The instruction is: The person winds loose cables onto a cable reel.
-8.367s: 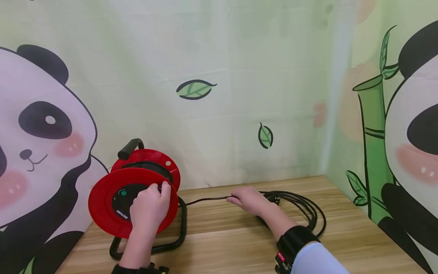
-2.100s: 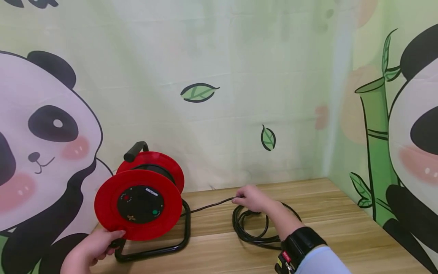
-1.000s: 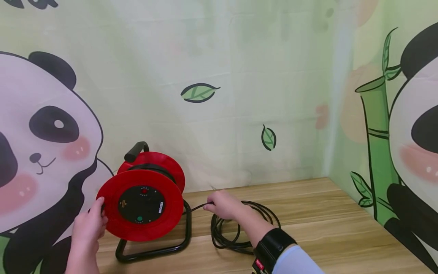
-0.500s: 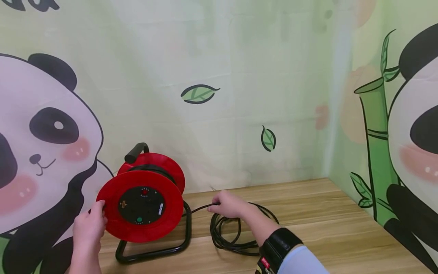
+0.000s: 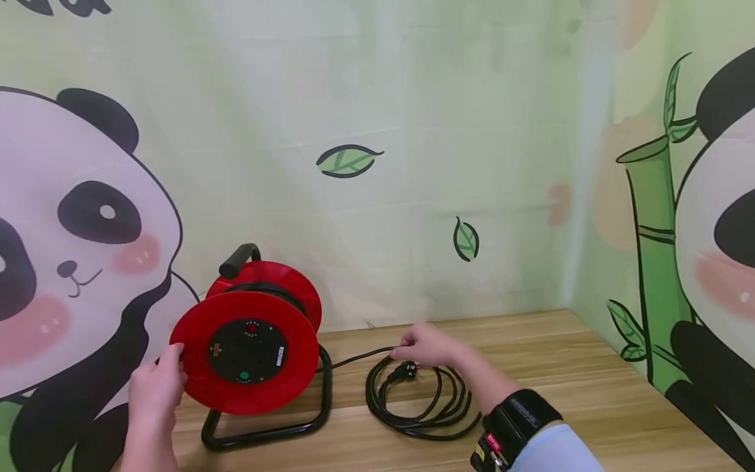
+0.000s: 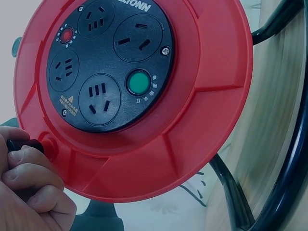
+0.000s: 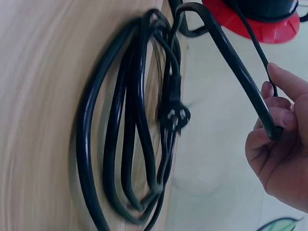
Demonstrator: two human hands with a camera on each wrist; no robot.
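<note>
A red cable reel (image 5: 250, 351) stands on a black tubular frame (image 5: 265, 438) at the left of a wooden table (image 5: 548, 367). White lettering (image 6: 136, 5) on its black socket panel (image 6: 108, 62) ends in "LTONN", its start cut off; a warning triangle (image 6: 70, 99) sits by print too small to read. The panel bears four sockets plus round red and green buttons. The left hand (image 5: 154, 383) curls its fingers around a black knob (image 6: 29, 146) by the rim. To the right, the right hand (image 5: 428, 344) pinches black cable (image 7: 138, 91) running from the reel to a loose coil on the table, a plug (image 5: 406, 370) at the coil's far side.
</note>
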